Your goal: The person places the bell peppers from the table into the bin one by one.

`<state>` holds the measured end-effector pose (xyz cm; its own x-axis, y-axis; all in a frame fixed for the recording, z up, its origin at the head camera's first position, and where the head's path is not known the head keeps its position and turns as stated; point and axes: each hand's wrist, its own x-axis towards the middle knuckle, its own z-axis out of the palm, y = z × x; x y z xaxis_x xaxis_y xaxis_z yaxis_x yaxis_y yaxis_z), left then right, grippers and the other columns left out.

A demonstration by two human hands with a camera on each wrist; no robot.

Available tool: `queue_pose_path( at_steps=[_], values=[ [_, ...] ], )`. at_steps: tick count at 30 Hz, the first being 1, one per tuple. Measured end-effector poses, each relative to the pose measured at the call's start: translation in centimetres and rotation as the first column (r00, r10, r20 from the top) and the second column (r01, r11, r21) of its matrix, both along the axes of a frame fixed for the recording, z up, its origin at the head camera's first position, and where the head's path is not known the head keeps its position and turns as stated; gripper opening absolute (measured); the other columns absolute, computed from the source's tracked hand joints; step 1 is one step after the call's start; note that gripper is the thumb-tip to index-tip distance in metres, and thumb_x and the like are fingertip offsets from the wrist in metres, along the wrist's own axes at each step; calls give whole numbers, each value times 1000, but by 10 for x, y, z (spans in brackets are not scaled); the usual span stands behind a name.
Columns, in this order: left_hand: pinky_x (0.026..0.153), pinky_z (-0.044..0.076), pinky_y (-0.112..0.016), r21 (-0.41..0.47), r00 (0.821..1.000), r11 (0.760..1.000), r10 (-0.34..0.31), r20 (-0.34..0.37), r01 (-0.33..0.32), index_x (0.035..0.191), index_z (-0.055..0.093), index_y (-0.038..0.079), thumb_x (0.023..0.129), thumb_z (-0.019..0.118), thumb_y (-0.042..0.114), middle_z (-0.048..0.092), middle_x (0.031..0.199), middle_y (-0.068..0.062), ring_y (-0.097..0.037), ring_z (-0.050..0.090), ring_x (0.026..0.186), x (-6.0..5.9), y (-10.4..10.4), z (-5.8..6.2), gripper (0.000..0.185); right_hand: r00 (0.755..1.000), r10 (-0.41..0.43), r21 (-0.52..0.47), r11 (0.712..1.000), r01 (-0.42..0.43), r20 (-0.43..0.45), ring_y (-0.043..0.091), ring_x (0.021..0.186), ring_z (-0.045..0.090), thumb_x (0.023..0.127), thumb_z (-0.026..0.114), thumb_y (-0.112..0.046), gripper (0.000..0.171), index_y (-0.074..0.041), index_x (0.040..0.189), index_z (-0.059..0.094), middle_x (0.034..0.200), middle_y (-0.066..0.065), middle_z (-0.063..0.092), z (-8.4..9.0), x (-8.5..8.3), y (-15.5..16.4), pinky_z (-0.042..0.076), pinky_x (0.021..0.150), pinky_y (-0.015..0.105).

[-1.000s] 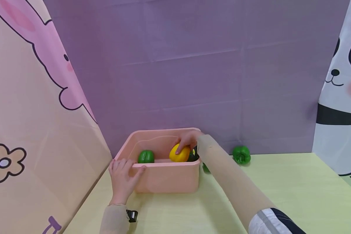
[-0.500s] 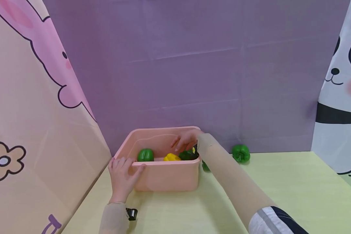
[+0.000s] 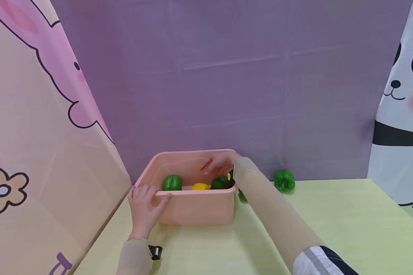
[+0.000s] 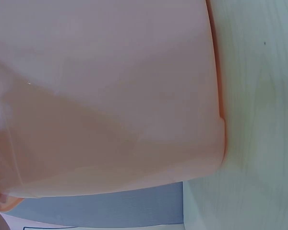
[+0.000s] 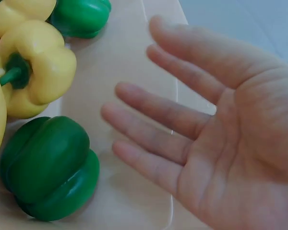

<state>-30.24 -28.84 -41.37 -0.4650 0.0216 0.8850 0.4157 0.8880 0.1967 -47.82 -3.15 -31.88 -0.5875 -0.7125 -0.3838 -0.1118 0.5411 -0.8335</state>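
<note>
A pink plastic tub [image 3: 192, 210] stands on the pale green table against the purple backdrop. Inside lie a green pepper [image 3: 172, 183] at the left, a yellow pepper [image 3: 200, 186] in the middle and another green pepper [image 3: 220, 182] at the right. My left hand [image 3: 145, 206] grips the tub's near left rim, thumb over the edge. My right hand [image 3: 217, 165] hovers over the tub's right side, fingers spread and empty [image 5: 201, 124]. The right wrist view shows yellow peppers [image 5: 33, 67] and green peppers [image 5: 50, 167] on the tub floor. The left wrist view shows only the tub's outer wall [image 4: 110, 96].
A green pepper [image 3: 284, 180] lies on the table [image 3: 330, 229] right of the tub, near the backdrop. Another green piece [image 3: 241, 196] peeks out behind my right forearm. A pink cartoon panel [image 3: 38, 152] closes the left side; a panda panel [image 3: 399, 133] closes the right.
My right hand let go of the yellow pepper, which now lies low in the tub. The hand has lifted slightly with fingers spread. My left hand has stayed on the rim.
</note>
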Motion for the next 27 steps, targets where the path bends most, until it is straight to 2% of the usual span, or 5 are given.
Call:
queue_pose_path(
  at_steps=[6,10,15,22,27],
  values=[
    [104,15,-62,-2,1000,1000,-5,7,5,88,62,8,86,58,61,56,81,-7,-33,47,88,2,2,-3,53,1000,16,-131,991,-14,16,42,122,50,94,60,-11,49,-2,140,47,137,22,50,6,2,6,39,104,47],
    [104,16,-63,-3,1000,1000,-6,6,6,88,63,7,87,55,63,56,82,-8,-34,47,89,-1,2,-1,56,999,14,-187,982,-20,-33,39,123,51,94,61,-15,48,-5,140,48,138,22,50,20,1,11,37,105,48],
    [104,16,-63,-8,1000,1000,-7,4,7,89,63,6,87,56,62,57,83,-10,-34,48,89,-4,0,-1,56,1000,6,-254,967,-13,-29,42,125,47,95,59,-12,47,-4,140,47,138,24,49,35,-3,24,36,106,48],
    [103,16,-63,-4,1000,1000,-8,1,8,88,64,6,85,60,59,57,82,-10,-35,47,88,-7,-2,0,54,998,-12,-284,959,-5,-57,41,126,47,97,56,-17,51,-3,145,41,139,21,49,42,-13,66,39,104,46],
    [105,15,-62,-8,1000,1000,-5,8,5,89,64,5,84,61,59,57,82,-11,-36,47,89,-11,-3,2,54,998,-56,-336,941,39,-41,43,129,43,100,52,-15,55,2,148,31,144,27,40,43,-13,108,33,107,50]
  ],
)
